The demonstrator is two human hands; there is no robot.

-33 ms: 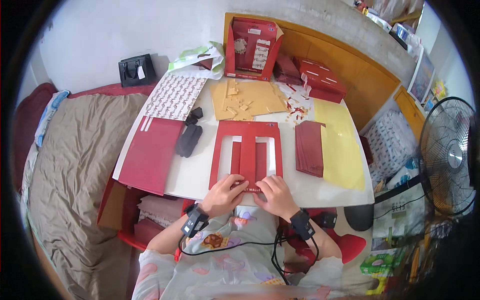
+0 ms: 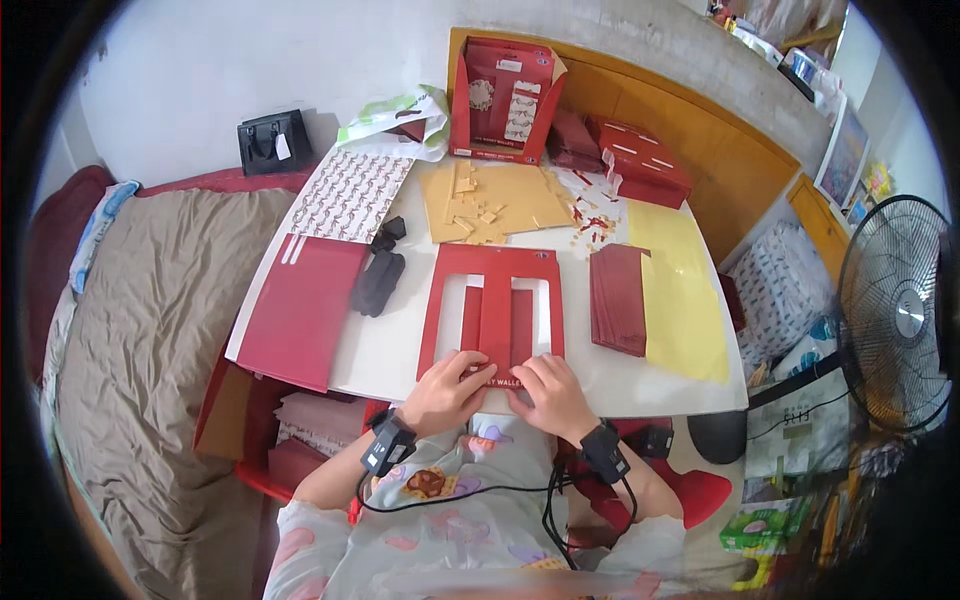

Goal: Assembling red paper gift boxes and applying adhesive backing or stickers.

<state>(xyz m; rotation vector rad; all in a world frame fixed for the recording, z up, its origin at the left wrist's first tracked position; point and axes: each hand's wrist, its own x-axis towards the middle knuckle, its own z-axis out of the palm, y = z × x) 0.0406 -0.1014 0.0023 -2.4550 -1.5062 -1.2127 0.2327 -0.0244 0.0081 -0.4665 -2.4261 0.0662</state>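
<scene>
A red cardboard piece (image 2: 496, 290) with two cut-out windows lies at the table's near edge, right in front of me. Dark red paper (image 2: 522, 325) shows through part of each window. My left hand (image 2: 450, 390) holds its near edge left of the middle, fingers curled with the thumb close to the card. On the same edge, my right hand (image 2: 552, 394) grips just right of the middle, its fingers bent over the card. The two hands are a small gap apart. What lies under the fingertips is hidden.
Dark red envelopes (image 2: 618, 300) lie stacked beside a yellow sheet (image 2: 690, 290) at right. Left are a maroon sheet stack (image 2: 300, 310), a patterned sheet (image 2: 350, 195) and a black pouch (image 2: 378, 283). Behind sit a tan board (image 2: 515, 190) with scraps and an upright red box (image 2: 500, 155).
</scene>
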